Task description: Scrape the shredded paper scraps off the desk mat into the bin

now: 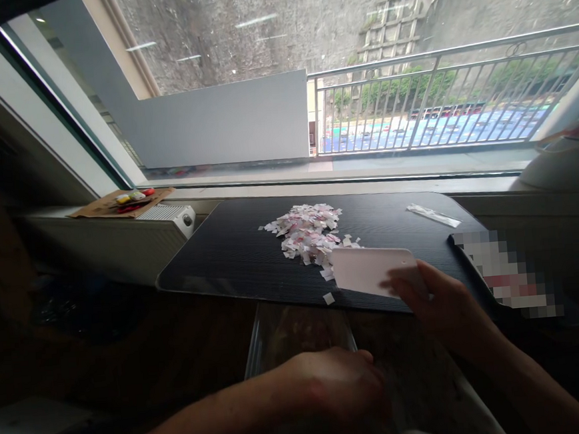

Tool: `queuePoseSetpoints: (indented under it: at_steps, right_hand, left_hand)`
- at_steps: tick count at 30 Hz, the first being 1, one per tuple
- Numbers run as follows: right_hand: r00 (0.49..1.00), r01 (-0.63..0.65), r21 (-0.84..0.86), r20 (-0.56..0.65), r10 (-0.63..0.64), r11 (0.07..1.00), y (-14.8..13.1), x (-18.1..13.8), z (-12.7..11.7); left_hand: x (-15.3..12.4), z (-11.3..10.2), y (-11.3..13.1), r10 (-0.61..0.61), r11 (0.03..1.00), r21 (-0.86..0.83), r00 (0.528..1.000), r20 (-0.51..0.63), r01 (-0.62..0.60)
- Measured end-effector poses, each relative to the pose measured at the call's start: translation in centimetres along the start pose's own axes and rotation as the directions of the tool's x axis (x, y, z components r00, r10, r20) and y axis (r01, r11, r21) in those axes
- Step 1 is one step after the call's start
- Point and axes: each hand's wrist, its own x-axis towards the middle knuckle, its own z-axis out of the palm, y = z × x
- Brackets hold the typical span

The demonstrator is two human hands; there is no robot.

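My right hand (436,292) is closed on the end of a flat, pale plastic scraper (366,270), with a small hole near its upper corner. The scraper's far edge touches a heap of small white and pinkish paper pieces (308,229) on the dark table. One loose paper square (329,299) lies near the table's front edge. Below that edge, my left hand (355,379) is closed at the side of a clear plastic container (298,330); its fingers are partly in shadow. The container's lower part is hidden behind my left forearm.
On the black table (222,249) lie a clear plastic strip (434,215) and, at the right, a dark tray-like object (474,269) whose contents are blurred out. A radiator (169,220) and a cardboard piece (98,206) with small tools are at left. Behind stands a window.
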Motion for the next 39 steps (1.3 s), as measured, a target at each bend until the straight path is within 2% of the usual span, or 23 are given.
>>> queuePoseSetpoints:
  at_steps: [2, 7, 11, 14, 16, 18, 24, 30, 33, 39]
  right_hand:
    - [1.000, 0.023, -0.016, -0.004, -0.023, 1.000, -0.4, 0.0, 0.2]
    - [0.993, 0.072, -0.051, 0.095, -0.067, 0.996, -1.3, -0.2, 0.0]
    - [0.997, 0.039, -0.106, 0.078, -0.030, 0.994, -0.8, -0.9, -2.6]
    - [1.000, -0.005, -0.138, 0.021, 0.008, 0.990, -0.7, -1.4, -4.6]
    - [0.998, -0.045, -0.109, -0.056, 0.039, 0.993, -0.8, -1.5, -5.1]
    - [0.993, -0.092, -0.038, -0.077, 0.089, 0.995, -0.8, -1.4, -5.0]
    - [0.952, -0.302, 0.233, 0.017, 0.307, 0.924, 0.3, -1.1, -4.5]
    - [0.951, -0.299, 0.258, 0.006, 0.308, 0.919, 0.4, -2.0, -5.7]
    - [0.955, -0.272, 0.253, -0.047, 0.293, 0.928, 0.0, -1.5, -4.9]
    - [0.973, -0.191, 0.283, -0.074, 0.220, 0.940, -0.8, 0.2, -0.9]
  left_hand:
    - [0.0, 0.1, 0.0, -0.012, 1.000, -0.005, 1.000, -0.004, 0.012]
    - [-0.3, -0.1, 0.1, -0.008, 0.999, 0.034, 1.000, 0.008, 0.008]
    - [-1.4, -0.2, 0.0, 0.003, 0.999, 0.042, 1.000, -0.004, -0.003]
    - [-2.2, -0.1, -0.3, -0.059, 0.998, -0.020, 0.998, -0.015, 0.059]
    - [-2.4, 0.0, -0.5, -0.089, 0.995, -0.052, 0.996, -0.031, 0.088]
    - [-2.4, 0.1, -0.6, -0.088, 0.995, -0.058, 0.995, -0.041, 0.085]
    - [-2.6, 0.3, -0.7, -0.069, 0.996, -0.058, 0.996, -0.057, 0.066]
    - [-2.6, -0.2, -0.4, -0.077, 0.996, -0.055, 0.996, -0.032, 0.075]
    - [-2.0, -0.4, -0.2, -0.065, 0.997, -0.039, 0.998, -0.025, 0.064]
    - [-0.9, -0.4, -0.1, -0.007, 1.000, 0.003, 1.000, -0.009, 0.007]
